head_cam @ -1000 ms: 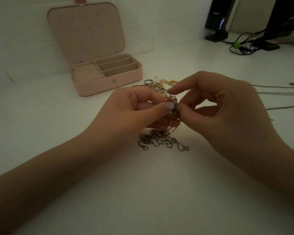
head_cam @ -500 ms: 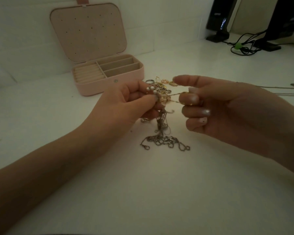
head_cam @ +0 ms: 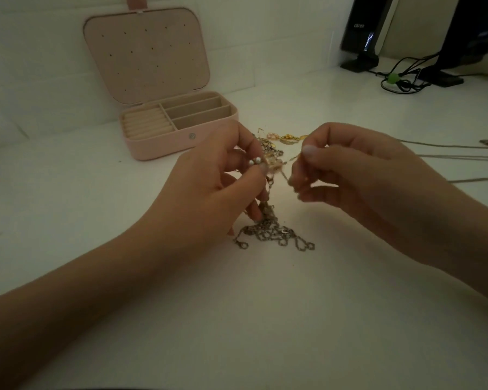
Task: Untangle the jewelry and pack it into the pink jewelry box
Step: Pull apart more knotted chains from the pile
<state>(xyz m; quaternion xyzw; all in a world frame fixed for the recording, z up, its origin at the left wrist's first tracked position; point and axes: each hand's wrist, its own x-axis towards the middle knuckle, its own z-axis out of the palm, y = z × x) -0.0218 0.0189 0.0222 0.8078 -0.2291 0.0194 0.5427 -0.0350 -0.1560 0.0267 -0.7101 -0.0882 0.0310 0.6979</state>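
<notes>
A tangle of jewelry (head_cam: 271, 164) hangs between my hands above the white table. My left hand (head_cam: 217, 187) pinches the knot, with two small pearls showing at its thumb. From it a silver chain (head_cam: 273, 235) drops and pools on the table. My right hand (head_cam: 347, 173) pinches a thin gold strand that runs out of the knot to the right. The pink jewelry box (head_cam: 158, 142) stands open behind my left hand, lid upright, with ring rolls and three long slots bare. More gold pieces (head_cam: 286, 137) lie on the table beyond the knot.
Thin chains (head_cam: 462, 157) lie stretched on the table at the right. Black speaker stands (head_cam: 362, 61) and a bundle of cables (head_cam: 400, 80) sit at the back right. A white wall runs behind the box.
My right hand turned from fingers spread to a closed pinch on the thin strand and pulled it a little to the right. My left hand kept its hold on the knot.
</notes>
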